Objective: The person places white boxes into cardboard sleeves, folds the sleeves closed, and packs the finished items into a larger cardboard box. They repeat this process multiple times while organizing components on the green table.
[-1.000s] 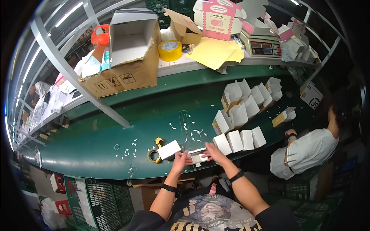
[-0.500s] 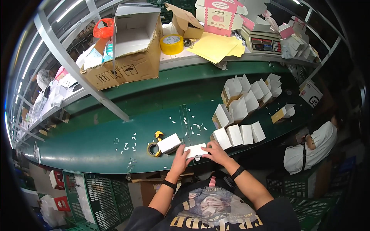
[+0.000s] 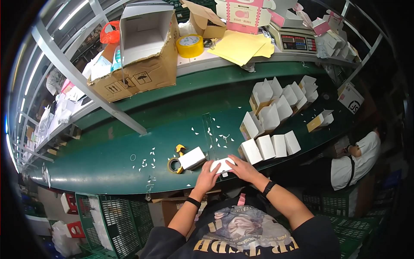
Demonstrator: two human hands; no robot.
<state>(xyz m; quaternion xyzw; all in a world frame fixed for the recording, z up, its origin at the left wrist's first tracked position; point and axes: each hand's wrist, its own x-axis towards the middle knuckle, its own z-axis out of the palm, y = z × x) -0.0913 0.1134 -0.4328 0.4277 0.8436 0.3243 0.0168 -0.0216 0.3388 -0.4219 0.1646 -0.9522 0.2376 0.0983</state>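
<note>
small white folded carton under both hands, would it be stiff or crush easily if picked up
The small white folded carton is probably light, thin card, like the open-flapped white boxes nearby. It likely dents if squeezed. Flat sides on the green belt suggest sliding, not rolling.

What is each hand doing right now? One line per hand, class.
Left hand: fingers curled over the left end of the small white box, holding it.
Right hand: pressed on the same box's right end, holding it.

A single fisheye camera on the worker's head looks steeply down, close over the hands at six o'clock, across the green bench [image 3: 129, 172] toward shelves [image 3: 241, 60] at twelve, edges bowing at the rim.
</note>
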